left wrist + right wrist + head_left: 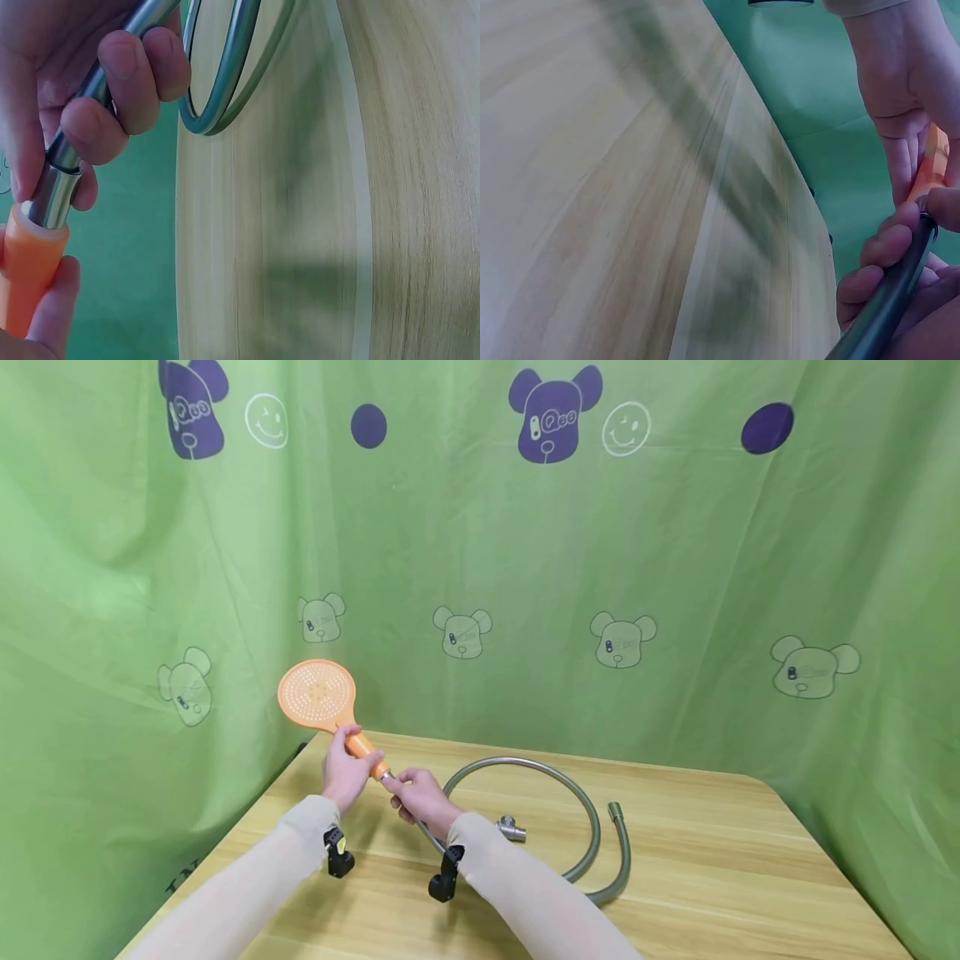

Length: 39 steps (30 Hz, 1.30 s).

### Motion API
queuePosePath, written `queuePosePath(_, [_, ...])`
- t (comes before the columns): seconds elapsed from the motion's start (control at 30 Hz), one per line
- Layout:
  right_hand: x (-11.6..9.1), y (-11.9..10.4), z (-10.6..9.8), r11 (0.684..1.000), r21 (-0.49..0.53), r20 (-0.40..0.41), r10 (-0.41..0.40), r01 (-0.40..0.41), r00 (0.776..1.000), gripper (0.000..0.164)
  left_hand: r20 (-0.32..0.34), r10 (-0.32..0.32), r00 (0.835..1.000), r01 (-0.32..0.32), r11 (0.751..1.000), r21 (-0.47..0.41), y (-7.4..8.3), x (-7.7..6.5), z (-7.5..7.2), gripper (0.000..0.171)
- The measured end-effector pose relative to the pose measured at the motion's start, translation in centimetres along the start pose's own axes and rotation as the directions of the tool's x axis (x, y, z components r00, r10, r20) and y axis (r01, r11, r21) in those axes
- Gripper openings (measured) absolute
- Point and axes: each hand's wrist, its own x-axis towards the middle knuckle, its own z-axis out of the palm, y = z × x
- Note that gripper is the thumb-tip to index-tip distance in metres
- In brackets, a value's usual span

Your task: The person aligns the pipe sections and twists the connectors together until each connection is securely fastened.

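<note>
An orange shower head (317, 693) with a round perforated face is held up over the table's far left corner. My left hand (347, 770) grips its orange handle (30, 262). Just below, my right hand (422, 799) pinches the metal end of a grey shower hose (594, 827) with thumb and fingers. In the left wrist view the silver hose fitting (56, 191) meets the handle's open end, in line with it. From my right hand the hose runs down and loops across the table, its other end fitting (615, 811) lying to the right.
A small metal angle valve (512, 828) lies on the wooden table (697, 860) inside the hose loop. Green printed curtains (480, 552) hang behind and at both sides. Each wrist wears a small black camera (339, 853).
</note>
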Motion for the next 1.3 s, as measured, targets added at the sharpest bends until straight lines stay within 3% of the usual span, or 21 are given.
queuePosePath(0.37, [-0.44,-0.18,0.43,0.999,-0.038,-0.030,-0.006,0.005,1.000,0.023,-0.007,0.011,1.000,-0.010,0.997,0.074,0.09,-0.10,-0.06,0.059])
queuePosePath(0.63, [-0.31,-0.10,0.67,0.999,-0.029,-0.026,-0.023,0.022,0.999,0.024,0.001,0.005,1.000,-0.005,1.000,0.022,0.22,-0.17,-0.07,0.059])
queuePosePath(0.77, [-0.35,-0.04,0.75,0.999,-0.034,-0.071,-0.013,0.011,0.997,0.024,-0.003,0.000,1.000,0.000,1.000,-0.009,0.19,-0.20,0.07,0.060])
queuePosePath(0.97, [-0.35,0.01,0.73,0.988,-0.153,-0.134,-0.052,0.032,0.990,0.035,-0.004,-0.014,1.000,0.014,0.999,-0.052,0.24,-0.23,0.17,0.060])
queuePosePath(1.13, [-0.26,-0.07,0.69,0.979,-0.186,-0.123,-0.105,0.081,0.987,0.026,-0.002,-0.027,1.000,0.027,0.996,-0.083,0.38,-0.31,0.15,0.060])
queuePosePath(1.3, [0.13,-0.01,0.72,0.986,-0.132,-0.092,-0.111,0.098,0.990,0.022,-0.009,-0.026,1.000,0.025,0.996,-0.083,0.24,-0.30,0.05,0.062])
